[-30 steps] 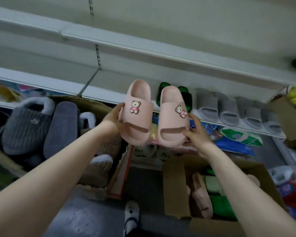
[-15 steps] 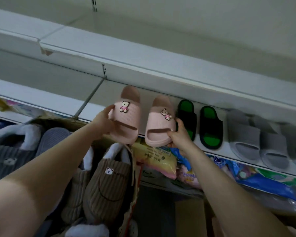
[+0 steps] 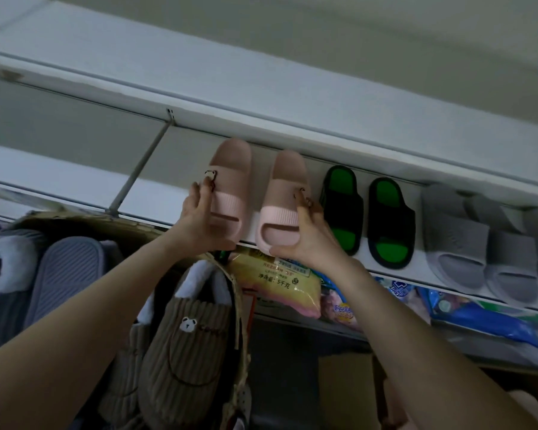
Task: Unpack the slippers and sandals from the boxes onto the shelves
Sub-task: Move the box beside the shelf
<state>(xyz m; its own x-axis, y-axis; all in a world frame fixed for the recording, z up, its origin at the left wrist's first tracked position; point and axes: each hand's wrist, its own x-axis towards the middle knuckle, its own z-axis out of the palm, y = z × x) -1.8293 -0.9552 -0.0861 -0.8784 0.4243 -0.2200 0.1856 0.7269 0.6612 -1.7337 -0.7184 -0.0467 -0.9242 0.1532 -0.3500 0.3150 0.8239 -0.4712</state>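
Two pink slide slippers with bear charms lie on the white shelf [image 3: 156, 197], toes at its front edge. My left hand [image 3: 199, 218] grips the left pink slipper [image 3: 230, 181] by its strap and toe, thumb underneath. My right hand [image 3: 305, 234] grips the right pink slipper [image 3: 284, 193] the same way, fingers over the strap. To their right on the same shelf stand a black-and-green pair [image 3: 367, 212] and grey slides [image 3: 466, 243].
A cardboard box [image 3: 84, 220] at lower left holds grey and brown plush slippers [image 3: 187, 333]. The shelf below carries packaged goods, among them a yellow-pink bag [image 3: 280, 283] and blue packets [image 3: 485, 318]. Another white shelf [image 3: 261, 88] hangs close above.
Both hands have carried the pink pair up and forward onto the shelf, beside the black-and-green pair. The view has tilted up and moved closer to the shelf.
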